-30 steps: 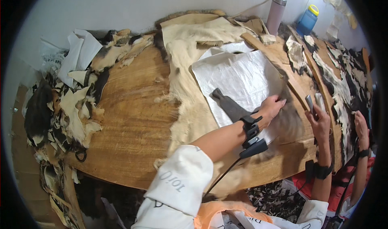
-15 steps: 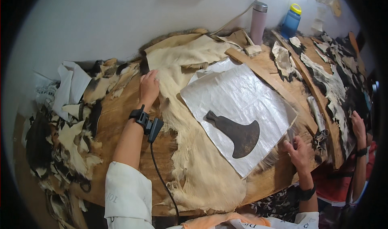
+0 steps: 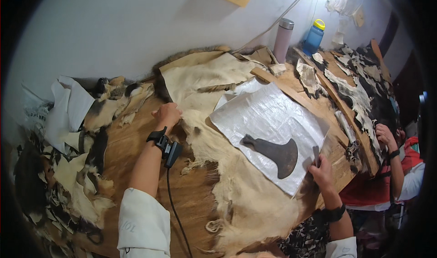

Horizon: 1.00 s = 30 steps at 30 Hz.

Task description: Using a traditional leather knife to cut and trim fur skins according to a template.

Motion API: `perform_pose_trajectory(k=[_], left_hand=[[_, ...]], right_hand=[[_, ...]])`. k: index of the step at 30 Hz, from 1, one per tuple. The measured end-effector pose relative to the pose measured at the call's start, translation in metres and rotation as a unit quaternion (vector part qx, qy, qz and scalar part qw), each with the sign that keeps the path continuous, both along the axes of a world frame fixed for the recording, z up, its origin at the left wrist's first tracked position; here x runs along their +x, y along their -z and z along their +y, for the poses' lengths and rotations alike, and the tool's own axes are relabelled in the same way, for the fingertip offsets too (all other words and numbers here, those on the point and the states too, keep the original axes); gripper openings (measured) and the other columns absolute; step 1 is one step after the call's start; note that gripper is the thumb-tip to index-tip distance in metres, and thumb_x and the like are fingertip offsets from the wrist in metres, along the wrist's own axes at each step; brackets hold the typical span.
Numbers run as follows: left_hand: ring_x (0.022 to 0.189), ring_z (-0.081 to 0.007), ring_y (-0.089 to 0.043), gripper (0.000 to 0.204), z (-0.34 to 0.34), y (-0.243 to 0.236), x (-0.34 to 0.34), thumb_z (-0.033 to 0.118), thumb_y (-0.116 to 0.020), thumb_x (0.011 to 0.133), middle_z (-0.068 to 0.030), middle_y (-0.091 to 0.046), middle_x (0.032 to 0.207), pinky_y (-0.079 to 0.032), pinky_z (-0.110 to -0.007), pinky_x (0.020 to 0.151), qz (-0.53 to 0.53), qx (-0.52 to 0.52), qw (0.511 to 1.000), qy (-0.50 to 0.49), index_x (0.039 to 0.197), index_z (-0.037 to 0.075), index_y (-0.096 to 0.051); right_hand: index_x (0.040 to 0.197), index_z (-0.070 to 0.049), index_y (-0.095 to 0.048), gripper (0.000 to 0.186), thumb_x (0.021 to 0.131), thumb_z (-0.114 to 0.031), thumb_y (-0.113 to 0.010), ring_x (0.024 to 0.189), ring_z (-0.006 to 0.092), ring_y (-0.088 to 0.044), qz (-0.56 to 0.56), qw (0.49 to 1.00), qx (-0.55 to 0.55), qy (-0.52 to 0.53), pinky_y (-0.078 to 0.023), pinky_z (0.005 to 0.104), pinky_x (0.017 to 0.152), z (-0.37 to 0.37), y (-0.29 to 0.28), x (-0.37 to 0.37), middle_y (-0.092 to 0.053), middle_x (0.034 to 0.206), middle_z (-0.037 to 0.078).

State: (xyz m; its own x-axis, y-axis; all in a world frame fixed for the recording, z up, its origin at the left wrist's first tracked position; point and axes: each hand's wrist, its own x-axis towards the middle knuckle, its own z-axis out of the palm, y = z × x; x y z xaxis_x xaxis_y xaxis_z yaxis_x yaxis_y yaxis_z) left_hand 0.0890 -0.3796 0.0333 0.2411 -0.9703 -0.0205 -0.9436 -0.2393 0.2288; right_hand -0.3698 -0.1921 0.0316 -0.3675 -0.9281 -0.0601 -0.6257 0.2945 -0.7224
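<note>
A large pale hide [image 3: 255, 212] lies skin side up, with fur showing at its far edge. My left hand [image 3: 167, 114] is at the hide's left edge, fingers curled and closed on the border. On top of the hide rests a white woven plastic sheet [image 3: 236, 112], and on that a dark metal blade [image 3: 275, 154] with a broad curved edge and a short neck. At the sheet's right corner my right hand [image 3: 322, 170] is closed around a narrow grey blade-like tool [image 3: 316, 154], its lower part hidden in the fingers.
Hide scraps [image 3: 73, 167] are heaped at the left. Wooden strips [image 3: 337, 89] and black-and-white hide pieces [image 3: 359, 103] lie at the right. A pink flask [image 3: 283, 41] and a blue bottle [image 3: 314, 39] stand by the wall. Another person's hand [image 3: 385, 135] works at the far right.
My left hand has drawn nearer, and its fingers have curled at the hide's edge. The hide's near part has shifted right. My right hand has turned, with the narrow tool now upright. The view has tilted.
</note>
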Motion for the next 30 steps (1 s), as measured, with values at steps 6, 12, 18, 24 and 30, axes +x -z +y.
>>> perform_pose_trajectory(k=[6,12,18,24,30], left_hand=[[0.075,-0.0321,-0.061,0.025,0.088,-0.004,0.036,0.029,-0.066,0.070,-0.0176,-0.062,0.079,-0.045,-0.041,0.064,0.105,0.053,0.987,0.106,0.079,0.006,-0.066],[0.054,-0.0341,-0.052,0.032,0.248,-0.019,0.028,0.030,-0.066,0.073,-0.0214,-0.053,0.061,-0.042,-0.038,0.052,0.250,0.104,0.956,0.113,0.068,-0.001,-0.059],[0.056,-0.0156,-0.052,0.024,0.317,-0.022,0.040,0.025,-0.060,0.083,-0.0083,-0.060,0.064,-0.044,-0.030,0.055,0.396,0.116,0.910,-0.042,0.081,0.001,-0.063],[0.072,-0.0083,-0.056,0.042,0.206,-0.047,0.033,0.033,-0.053,0.089,-0.0036,-0.061,0.088,-0.044,-0.021,0.061,0.461,0.014,0.877,-0.134,0.123,0.009,-0.047],[0.076,-0.0103,-0.057,0.071,0.125,-0.020,-0.004,0.032,-0.062,0.082,-0.0079,-0.061,0.096,-0.044,-0.022,0.066,0.455,0.018,0.873,-0.174,0.136,0.002,-0.027]], right_hand=[[0.088,0.001,-0.055,0.025,0.064,-0.005,-0.057,0.067,0.0238,-0.055,0.117,0.991,-0.010,-0.058,-0.044,0.0342,0.064,-0.046,-0.007,-0.021,-0.056,0.071,0.012],[0.090,-0.001,-0.052,0.027,0.067,-0.010,-0.064,0.072,0.0353,-0.056,0.264,0.948,-0.054,-0.167,-0.043,0.0395,0.065,-0.120,-0.013,-0.026,-0.057,0.075,0.020],[0.090,0.000,-0.052,0.028,0.066,-0.010,-0.063,0.074,0.0353,-0.058,0.239,0.923,-0.002,-0.300,-0.044,0.0393,0.066,-0.147,-0.018,-0.002,-0.057,0.074,0.020],[0.092,-0.001,-0.054,0.028,0.071,-0.014,-0.066,0.065,0.0252,-0.057,0.154,0.944,0.015,-0.290,-0.044,0.0354,0.063,-0.138,-0.015,-0.012,-0.057,0.070,0.016],[0.090,0.001,-0.056,0.027,0.069,-0.012,-0.068,0.064,0.0229,-0.056,0.191,0.930,-0.067,-0.306,-0.044,0.0322,0.062,-0.126,-0.036,-0.030,-0.056,0.072,0.015]])
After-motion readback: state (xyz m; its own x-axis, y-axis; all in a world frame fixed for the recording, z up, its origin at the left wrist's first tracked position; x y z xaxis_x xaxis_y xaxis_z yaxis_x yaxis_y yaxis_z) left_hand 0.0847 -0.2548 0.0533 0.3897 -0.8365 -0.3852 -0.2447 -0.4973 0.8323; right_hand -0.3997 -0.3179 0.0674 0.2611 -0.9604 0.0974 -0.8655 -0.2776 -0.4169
